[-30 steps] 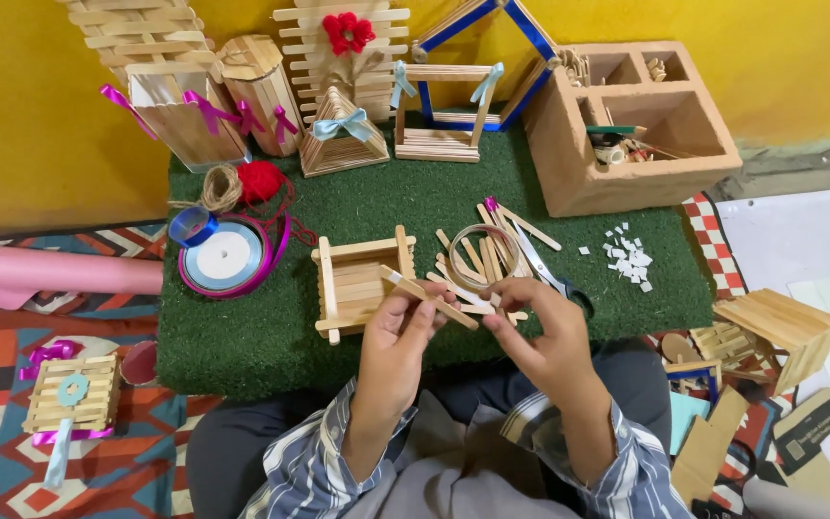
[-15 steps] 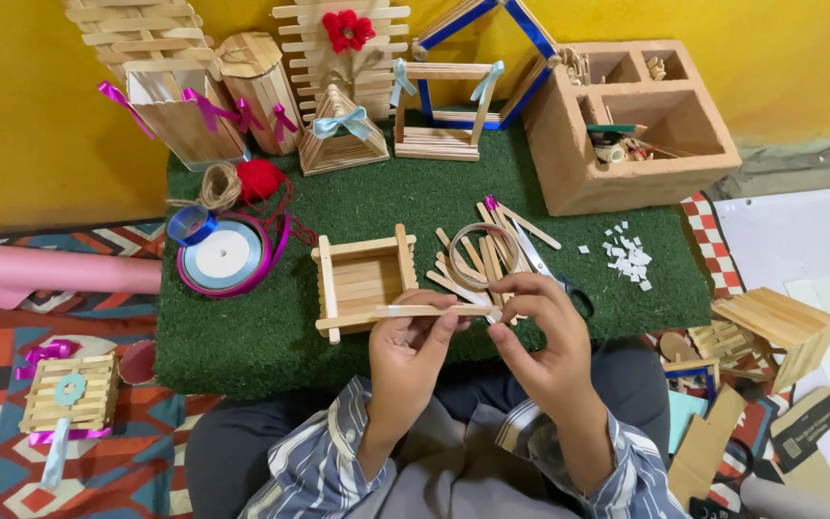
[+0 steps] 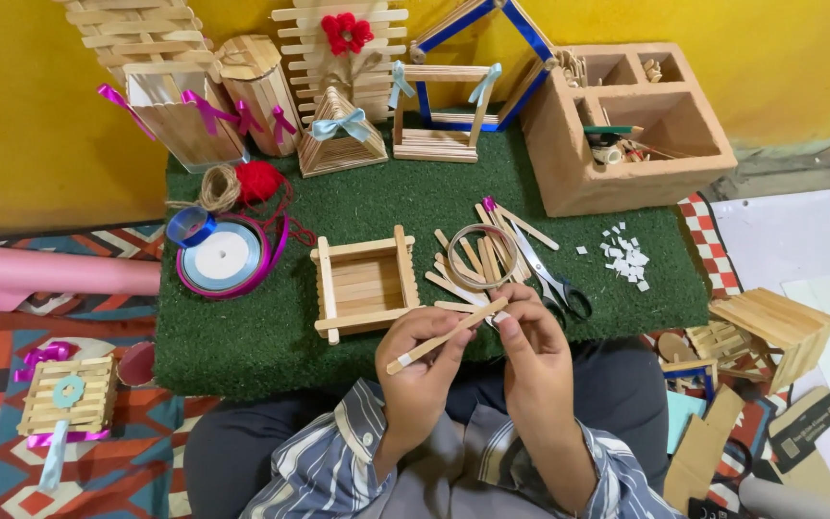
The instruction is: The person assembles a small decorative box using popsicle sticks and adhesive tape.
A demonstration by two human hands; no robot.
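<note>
My left hand (image 3: 422, 360) pinches a flat wooden craft stick (image 3: 446, 336) that lies slanted across my fingers. My right hand (image 3: 530, 332) touches the upper end of the same stick with its fingertips. Just beyond my hands, on a green grass-like mat (image 3: 242, 327), sits a small open box frame made of sticks (image 3: 362, 284). To its right lie several loose sticks (image 3: 473, 259), a thin ring (image 3: 482, 258) and scissors (image 3: 554, 284).
Ribbon spools (image 3: 226, 258), twine and red yarn (image 3: 259, 181) rest at the mat's left. Finished stick models (image 3: 338, 135) line the back by the yellow wall. A wooden organiser box (image 3: 626, 135) stands back right. Small white bits (image 3: 626, 259) lie right. A pink roll (image 3: 50, 277) lies left.
Both hands have drawn the stick back from the box frame toward my body. The stick has tilted from nearly level to slanted up toward the right.
</note>
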